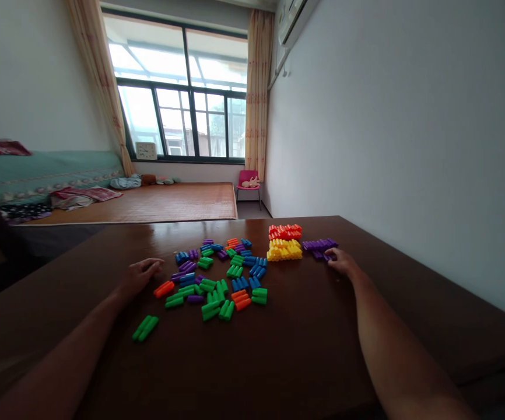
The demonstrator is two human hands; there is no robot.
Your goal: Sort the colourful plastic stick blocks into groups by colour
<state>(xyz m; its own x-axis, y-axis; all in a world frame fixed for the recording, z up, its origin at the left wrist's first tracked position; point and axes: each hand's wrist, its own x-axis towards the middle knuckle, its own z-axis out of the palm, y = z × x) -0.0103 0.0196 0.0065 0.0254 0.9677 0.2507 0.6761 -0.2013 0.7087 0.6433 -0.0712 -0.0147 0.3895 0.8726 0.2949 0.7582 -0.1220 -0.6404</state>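
Note:
Bullet-shaped plastic pieces in green, blue, purple and orange lie scattered mid-table, among them a green group (211, 310) and a blue group (240, 284). My left hand (142, 274) rests at the left of this spread, near an orange piece (164, 289), its fingers bent and what is under them hidden. Over on the right, my right hand (339, 261) has its fingertips on a purple piece at the near edge of the purple rows (319, 245). Beside those rows stand a yellow stack (284, 249) and, behind it, a red stack (284, 231).
A single green group (145, 328) lies near my left forearm on the dark wooden table (279, 361). Beyond the table are a bed (182, 201) with cloths, a pink chair (248, 179) and a window. A white wall runs along the right.

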